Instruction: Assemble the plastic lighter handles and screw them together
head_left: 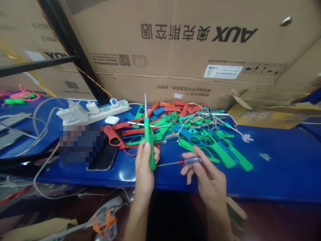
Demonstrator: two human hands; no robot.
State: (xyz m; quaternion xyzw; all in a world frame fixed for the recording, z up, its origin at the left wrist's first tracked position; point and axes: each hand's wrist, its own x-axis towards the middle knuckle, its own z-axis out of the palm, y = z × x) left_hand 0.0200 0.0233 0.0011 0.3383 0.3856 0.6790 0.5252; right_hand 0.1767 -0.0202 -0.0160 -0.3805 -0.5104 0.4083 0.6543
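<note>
Head view, closest stuff first: both bare hands are occupied. Left hand, just left of the lower middle of the frame, has its fingers wrapped round the handle of a green lighter, thumb lying along the near side. Right hand, over at lower right, has a screwdriver held pretty lightly between thumb and fingers, with the lower fingers curled off it. Relation that matters most imo: the lighter stands nearly upright in the frame, metal nozzle toward the top, while the screwdriver lies almost level, shaft running left from the right hand, so the two long axes are close to square. Its tip is right at the lower right edge of the lighter's handle, below the left hand's fingertips; can't tell if it's actually touching or just beside. Left hand is the nearer one to that spot, and the right hand is out at the other end of the shaft. Under all this is a blue table. Past the hands, mid frame, there's a messy pile of red, green and blue parts, with what looks like a dark phone left of it. Further back, a white power strip sits upper left of the phone, and a big carton fills the top.
</note>
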